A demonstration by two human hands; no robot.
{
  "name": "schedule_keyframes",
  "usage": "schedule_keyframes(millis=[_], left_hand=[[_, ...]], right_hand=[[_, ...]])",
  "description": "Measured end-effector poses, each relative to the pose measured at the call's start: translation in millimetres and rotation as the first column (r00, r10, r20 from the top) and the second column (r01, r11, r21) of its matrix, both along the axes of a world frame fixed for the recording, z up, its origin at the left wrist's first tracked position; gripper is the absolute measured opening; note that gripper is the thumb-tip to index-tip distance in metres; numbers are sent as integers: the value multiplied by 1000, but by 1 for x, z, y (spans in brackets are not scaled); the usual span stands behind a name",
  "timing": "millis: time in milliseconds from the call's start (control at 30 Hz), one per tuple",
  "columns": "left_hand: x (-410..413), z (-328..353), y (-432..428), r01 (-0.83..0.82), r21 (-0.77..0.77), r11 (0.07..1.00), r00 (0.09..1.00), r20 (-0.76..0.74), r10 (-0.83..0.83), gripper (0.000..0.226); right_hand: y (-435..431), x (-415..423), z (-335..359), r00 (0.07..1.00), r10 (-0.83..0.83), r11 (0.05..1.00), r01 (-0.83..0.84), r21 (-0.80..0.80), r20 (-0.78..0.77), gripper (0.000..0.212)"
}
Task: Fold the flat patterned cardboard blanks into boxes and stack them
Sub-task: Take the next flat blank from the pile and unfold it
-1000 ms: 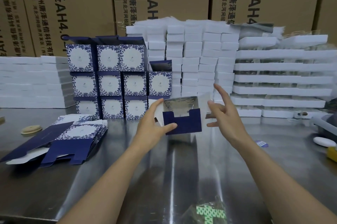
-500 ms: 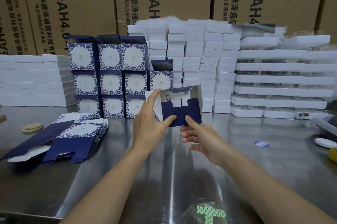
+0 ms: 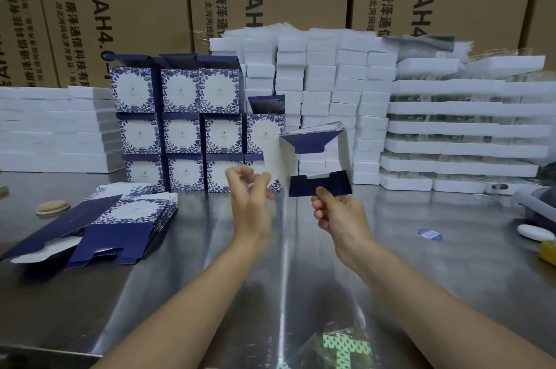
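Above table [image 3: 421,263], box [image 3: 319,187] mouth toward camera — right hand [image 3: 340,215] fingers pinching flap, left hand [image 3: 251,197] loosely curled.

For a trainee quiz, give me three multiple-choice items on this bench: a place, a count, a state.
1. Where does the pile of flat blanks lie? A) on the table, at the person's left B) atop the white stacks C) inside a brown carton
2. How many folded boxes form the stack's top row? A) one B) three C) six
3. Which hand holds the half-folded box? A) left B) both C) right
Answers: 1 A, it lies left on the table; 2 B, three fronts show side by side; 3 C, the right hand pinches it, the left hand holds nothing.
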State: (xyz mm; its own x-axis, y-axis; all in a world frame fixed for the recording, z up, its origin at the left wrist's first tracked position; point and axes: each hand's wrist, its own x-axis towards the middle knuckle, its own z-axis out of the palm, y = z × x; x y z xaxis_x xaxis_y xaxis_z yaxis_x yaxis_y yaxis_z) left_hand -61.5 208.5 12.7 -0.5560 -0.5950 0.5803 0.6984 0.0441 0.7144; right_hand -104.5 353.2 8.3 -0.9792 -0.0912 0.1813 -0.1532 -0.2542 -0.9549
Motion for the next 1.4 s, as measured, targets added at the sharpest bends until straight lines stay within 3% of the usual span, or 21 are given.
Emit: schedule_keyframes(millis=[67,167,267,467,700,900,1100,1233,1333,1400], left_hand=[[-2,-5,4,182,110,977,975,105,-194,20],[-3,-12,10,236,32,971,938,254,-236,33],[-4,-16,20,349,-26,937,833,467,-297,37],[-3,-13,29,313,58,948,873,375,-311,50],[-7,-13,24,303,123,945,831,451,-325,47],[-14,-14,16,210,182,961,863,427,-270,43],[-17,-17,10,219,215,952,821,487,-299,47],[-20,-20,8,216,173,961,830,486,-274,46],[-23,-21,0,147,134,980,852,486,-194,42],[-24,-23,-7,32,-81,996,848,530,16,45]], right_hand=[[1,-2,1,1000,-26,999,26,-37,7,27],[2,-1,4,1000,16,998,-16,-66,11,30],[-2,4,3,994,100,995,-99,3,-38,32],[-11,14,-2,982,185,975,-178,137,-47,39],[-10,7,-5,998,69,998,-69,1,10,37],[-5,3,-3,996,69,989,-76,131,55,40],[-3,0,-2,999,44,997,-43,67,-18,35],[2,-2,-4,988,154,952,-145,270,-13,35],[6,-4,-3,986,27,883,55,467,-167,44],[9,-4,-1,935,-85,858,244,453,-343,54]])
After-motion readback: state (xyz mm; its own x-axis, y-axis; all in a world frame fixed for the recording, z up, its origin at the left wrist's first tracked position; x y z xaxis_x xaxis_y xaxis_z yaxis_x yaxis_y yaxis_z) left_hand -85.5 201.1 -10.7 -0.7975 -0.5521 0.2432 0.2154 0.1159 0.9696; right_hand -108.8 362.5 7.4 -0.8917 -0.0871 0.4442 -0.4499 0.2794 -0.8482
